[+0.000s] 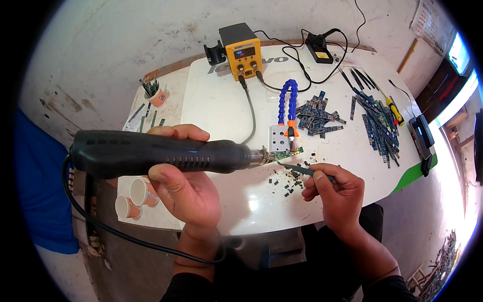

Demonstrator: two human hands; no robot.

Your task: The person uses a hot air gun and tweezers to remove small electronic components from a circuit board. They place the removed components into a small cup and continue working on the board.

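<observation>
My left hand is closed round a black hot-air gun handle, its metal nozzle level with a green circuit board strip. The strip lies at a grey metal block, where a blue segmented arm with an orange tip reaches down to it. My right hand grips dark bent tweezers, their tips at the board just past the nozzle. Small black chips are scattered beneath. Whether the tips touch the board, I cannot tell.
A yellow soldering station and iron stand stand at the back. Piles of dark board strips, a screwdriver and a black device lie right. Paper cups sit front-left; another holds strips.
</observation>
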